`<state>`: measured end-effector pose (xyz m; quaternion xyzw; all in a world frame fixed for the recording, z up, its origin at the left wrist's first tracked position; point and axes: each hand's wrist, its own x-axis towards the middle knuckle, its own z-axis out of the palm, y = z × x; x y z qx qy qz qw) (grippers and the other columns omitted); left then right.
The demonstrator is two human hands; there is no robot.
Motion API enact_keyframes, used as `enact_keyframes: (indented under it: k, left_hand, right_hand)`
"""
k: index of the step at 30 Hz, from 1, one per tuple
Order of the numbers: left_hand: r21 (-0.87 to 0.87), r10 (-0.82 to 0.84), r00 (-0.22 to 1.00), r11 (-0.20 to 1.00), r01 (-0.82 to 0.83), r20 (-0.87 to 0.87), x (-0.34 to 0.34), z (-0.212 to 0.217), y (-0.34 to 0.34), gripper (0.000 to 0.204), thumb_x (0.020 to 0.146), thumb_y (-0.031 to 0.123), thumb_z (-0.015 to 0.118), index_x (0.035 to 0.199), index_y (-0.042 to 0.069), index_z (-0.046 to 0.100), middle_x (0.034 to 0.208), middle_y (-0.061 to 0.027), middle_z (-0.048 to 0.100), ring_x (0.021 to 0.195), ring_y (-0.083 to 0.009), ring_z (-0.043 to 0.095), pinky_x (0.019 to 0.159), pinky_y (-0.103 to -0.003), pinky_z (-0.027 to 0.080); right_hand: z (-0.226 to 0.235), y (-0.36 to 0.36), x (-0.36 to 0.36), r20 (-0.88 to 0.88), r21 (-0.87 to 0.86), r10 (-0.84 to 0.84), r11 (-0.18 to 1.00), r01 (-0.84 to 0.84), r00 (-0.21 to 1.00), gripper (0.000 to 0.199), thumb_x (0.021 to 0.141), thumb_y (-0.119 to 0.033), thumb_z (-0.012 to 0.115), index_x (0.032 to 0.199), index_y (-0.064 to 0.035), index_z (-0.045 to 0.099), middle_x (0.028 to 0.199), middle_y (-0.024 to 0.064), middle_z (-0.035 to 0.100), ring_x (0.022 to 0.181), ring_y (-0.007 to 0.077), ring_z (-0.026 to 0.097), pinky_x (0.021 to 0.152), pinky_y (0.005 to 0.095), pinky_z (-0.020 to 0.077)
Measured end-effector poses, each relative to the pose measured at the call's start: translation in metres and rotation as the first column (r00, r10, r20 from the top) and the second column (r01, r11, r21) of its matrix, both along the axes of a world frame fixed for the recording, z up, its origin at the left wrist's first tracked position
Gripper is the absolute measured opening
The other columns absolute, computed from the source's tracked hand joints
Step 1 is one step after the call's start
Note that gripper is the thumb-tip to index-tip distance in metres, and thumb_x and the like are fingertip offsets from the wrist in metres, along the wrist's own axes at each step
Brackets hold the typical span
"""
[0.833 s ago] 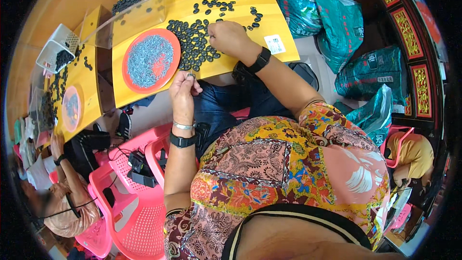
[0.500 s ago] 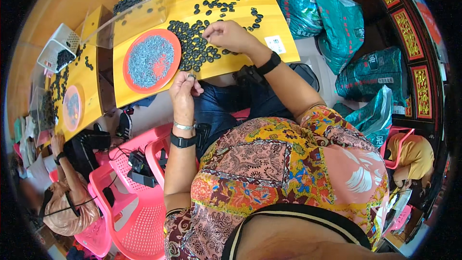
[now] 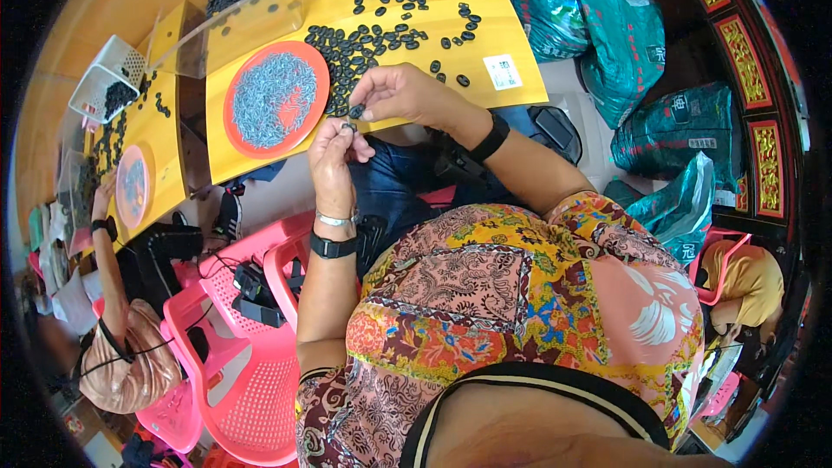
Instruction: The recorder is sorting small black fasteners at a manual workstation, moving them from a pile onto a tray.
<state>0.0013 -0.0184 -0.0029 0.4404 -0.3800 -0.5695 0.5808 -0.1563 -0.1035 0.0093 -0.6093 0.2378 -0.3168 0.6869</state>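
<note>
My left hand is just off the front edge of the yellow table, its fingertips pinching a small dark piece. Close above it, my right hand pinches a small black oval piece; the two pieces nearly meet. Many black oval pieces are spread on the tabletop just beyond my hands. To the left of them sits a red round plate of thin silvery metal pieces, too small to tell whether pins or screws.
Clear plastic bins with more black pieces stand along the table's far side. Teal sacks lean at the right. Pink chairs stand at lower left, near another person working at a second table with a white basket.
My right hand has come down and left from the loose black pieces to my left hand, with a black oval piece in its fingers. My left hand has stayed nearly in place.
</note>
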Motion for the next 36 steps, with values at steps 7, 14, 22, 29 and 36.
enact_keyframes:
  k: [7,14,22,29,36]
  left_hand:
    - [-0.059,0.010,0.995,0.998,-0.016,-0.100,0.002,-0.002,-0.001,0.012,0.088,0.014,0.046,0.085,0.003,0.051,0.067,-0.0071,0.057,0.057,-0.0142,0.055,0.055,-0.023,0.044]
    - [-0.041,-0.001,0.992,0.999,-0.004,-0.125,0.004,-0.002,-0.002,0.012,0.088,0.014,0.045,0.086,0.003,0.050,0.068,-0.0081,0.057,0.056,-0.0148,0.055,0.053,-0.023,0.045]
    - [-0.001,0.003,0.995,1.000,-0.003,-0.095,0.001,-0.001,-0.002,0.012,0.089,0.014,0.045,0.084,0.004,0.050,0.066,-0.0069,0.056,0.055,-0.0137,0.054,0.052,-0.022,0.044]
    - [0.049,0.008,1.000,0.999,-0.008,-0.002,-0.002,-0.001,0.000,0.012,0.089,0.014,0.045,0.080,0.007,0.048,0.064,-0.0043,0.055,0.054,-0.0115,0.053,0.052,-0.020,0.042]
    - [0.060,-0.006,1.000,0.998,0.004,0.027,-0.005,0.001,0.000,0.014,0.090,0.015,0.045,0.079,0.007,0.048,0.064,-0.0039,0.054,0.053,-0.0105,0.051,0.051,-0.020,0.041]
  right_hand:
    - [-0.009,0.008,0.009,0.095,0.084,-0.028,0.996,0.020,0.995,0.025,0.075,-0.005,0.068,0.098,0.0002,0.060,0.088,0.0036,0.062,0.080,0.0078,0.057,0.073,0.0212,0.0463]
    - [-0.016,0.009,0.008,0.163,0.231,-0.039,0.973,0.001,0.986,0.023,0.079,-0.008,0.066,0.098,0.0020,0.060,0.083,0.0060,0.064,0.073,0.0093,0.060,0.065,0.0205,0.0475]
    - [-0.007,0.010,0.005,0.063,0.334,-0.112,0.939,0.085,0.992,0.019,0.080,-0.006,0.063,0.096,0.0050,0.060,0.078,0.0091,0.063,0.067,0.0127,0.062,0.060,0.0223,0.0494]
    - [-0.015,0.003,0.001,0.206,0.542,-0.092,0.840,-0.035,0.974,0.019,0.082,-0.008,0.061,0.099,0.0017,0.057,0.079,0.0083,0.063,0.068,0.0131,0.062,0.061,0.0232,0.0508]
    - [-0.021,-0.003,-0.003,0.331,0.637,-0.051,0.749,-0.183,0.942,0.018,0.084,-0.008,0.059,0.100,-0.0006,0.056,0.082,0.0080,0.063,0.071,0.0127,0.063,0.064,0.0243,0.0519]
